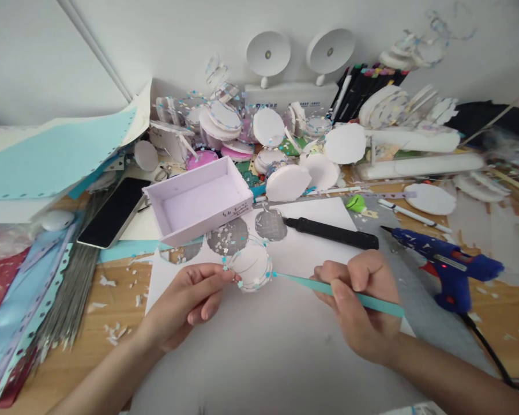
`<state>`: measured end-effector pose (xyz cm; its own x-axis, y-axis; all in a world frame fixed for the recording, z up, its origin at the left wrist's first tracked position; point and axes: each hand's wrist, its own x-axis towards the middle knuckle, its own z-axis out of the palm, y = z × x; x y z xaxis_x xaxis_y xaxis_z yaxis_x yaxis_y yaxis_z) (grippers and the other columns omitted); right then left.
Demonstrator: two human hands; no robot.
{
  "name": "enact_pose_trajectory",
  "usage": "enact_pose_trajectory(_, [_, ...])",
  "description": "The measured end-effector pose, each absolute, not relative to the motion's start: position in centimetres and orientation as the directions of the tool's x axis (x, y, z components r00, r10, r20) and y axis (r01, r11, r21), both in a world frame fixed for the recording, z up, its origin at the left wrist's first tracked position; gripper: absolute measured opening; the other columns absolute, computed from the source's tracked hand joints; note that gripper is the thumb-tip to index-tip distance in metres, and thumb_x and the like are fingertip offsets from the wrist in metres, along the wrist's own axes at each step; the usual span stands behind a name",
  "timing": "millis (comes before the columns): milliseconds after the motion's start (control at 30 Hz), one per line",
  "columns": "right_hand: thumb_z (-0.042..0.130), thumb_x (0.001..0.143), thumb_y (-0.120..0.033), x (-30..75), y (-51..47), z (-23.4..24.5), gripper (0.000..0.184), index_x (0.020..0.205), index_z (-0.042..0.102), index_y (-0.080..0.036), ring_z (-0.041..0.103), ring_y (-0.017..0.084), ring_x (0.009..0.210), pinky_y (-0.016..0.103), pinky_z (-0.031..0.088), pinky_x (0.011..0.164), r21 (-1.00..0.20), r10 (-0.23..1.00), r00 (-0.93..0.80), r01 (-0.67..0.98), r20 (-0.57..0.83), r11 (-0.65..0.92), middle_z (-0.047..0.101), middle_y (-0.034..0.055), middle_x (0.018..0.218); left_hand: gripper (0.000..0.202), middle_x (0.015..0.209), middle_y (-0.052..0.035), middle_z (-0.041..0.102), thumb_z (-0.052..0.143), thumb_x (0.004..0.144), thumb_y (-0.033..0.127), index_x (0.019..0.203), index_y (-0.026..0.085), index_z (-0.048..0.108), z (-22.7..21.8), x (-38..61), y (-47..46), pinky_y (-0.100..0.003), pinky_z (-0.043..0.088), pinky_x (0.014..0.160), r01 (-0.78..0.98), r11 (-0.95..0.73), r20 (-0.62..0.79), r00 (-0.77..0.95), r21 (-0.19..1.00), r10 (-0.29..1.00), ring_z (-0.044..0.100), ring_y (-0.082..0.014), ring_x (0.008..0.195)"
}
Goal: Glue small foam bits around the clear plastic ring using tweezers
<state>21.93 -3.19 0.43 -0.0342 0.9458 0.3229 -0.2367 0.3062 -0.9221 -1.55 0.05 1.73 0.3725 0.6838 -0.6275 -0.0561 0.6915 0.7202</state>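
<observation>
Between thumb and fingers my left hand [201, 291] pinches the left edge of a small white disc [249, 266], which is ringed with thin wire and blue and white star-shaped bits. My right hand [361, 305] is closed around teal tweezers [315, 285]. Their tip points left and meets a blue bit at the disc's right edge; whether it grips the bit I cannot tell. Under both hands lies a white sheet [242, 346] with round holes cut near its far edge. A black pen-shaped cutter [333, 231] rests on the sheet beyond my right hand.
A pale lilac box [199, 202] stands beyond the disc. To the right lies a blue glue gun [450, 259] with a lit red light and a cord. A phone [116, 212] and a bundle of wires [75, 276] are on the left. Many white discs crowd the back beneath a twin-headed lamp [292, 95].
</observation>
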Motion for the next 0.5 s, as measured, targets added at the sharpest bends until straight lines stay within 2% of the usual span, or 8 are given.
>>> enact_pose_trajectory(200, [0.04,0.094,-0.015,21.95,-3.16,0.13,0.016,0.085,0.033,-0.027,0.025,0.011,0.049,0.026,0.024,0.047,-0.912,0.918,-0.085,-0.177,0.388,0.369,0.021,-0.0068,0.062,0.021,0.034,0.0099,0.039,0.069,0.083,0.034,0.075,0.015,0.065,1.64,-1.3,-0.2,-0.014,0.01,0.034,-0.093,0.714,-0.636,0.384,0.694,0.669,0.015,0.0,0.031])
enact_pose_trajectory(500, [0.042,0.092,-0.016,21.94,-2.96,0.27,0.021,0.079,0.031,-0.026,0.025,0.011,0.048,0.027,0.027,0.049,-0.907,0.902,-0.116,-0.127,0.415,0.401,0.021,-0.0075,0.059,0.021,0.035,0.0093,0.04,0.069,0.083,0.033,0.075,0.014,0.066,1.71,-1.11,-0.29,-0.013,0.011,0.033,-0.119,0.724,-0.633,0.404,0.68,0.661,0.016,0.0005,0.03])
